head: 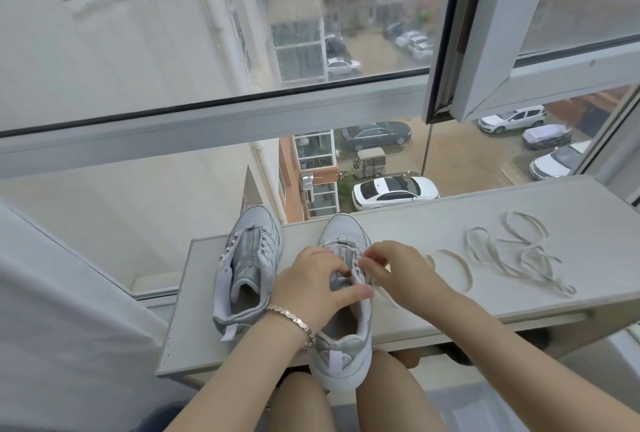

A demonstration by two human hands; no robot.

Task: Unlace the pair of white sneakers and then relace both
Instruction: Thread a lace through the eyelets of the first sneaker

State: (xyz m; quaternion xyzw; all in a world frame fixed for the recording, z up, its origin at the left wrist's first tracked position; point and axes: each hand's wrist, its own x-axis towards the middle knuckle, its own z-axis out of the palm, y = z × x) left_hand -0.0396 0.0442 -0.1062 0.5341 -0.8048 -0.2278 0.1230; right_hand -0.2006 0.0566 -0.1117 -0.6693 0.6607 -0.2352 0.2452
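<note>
Bare knees (301, 404) sit under the near edge of a white shelf (450, 310) at a window. Over that edge hangs the heel of a white sneaker (343, 345). The left hand (311, 279), a bracelet (294, 321) at its wrist, grips the shoe's tongue, while the right hand (398, 272) pinches a lace (382, 295) at the eyelets. A second sneaker (242, 265) stands just beside, toward the left edge. A loose lace (512, 255) lies looped toward the right end.
</note>
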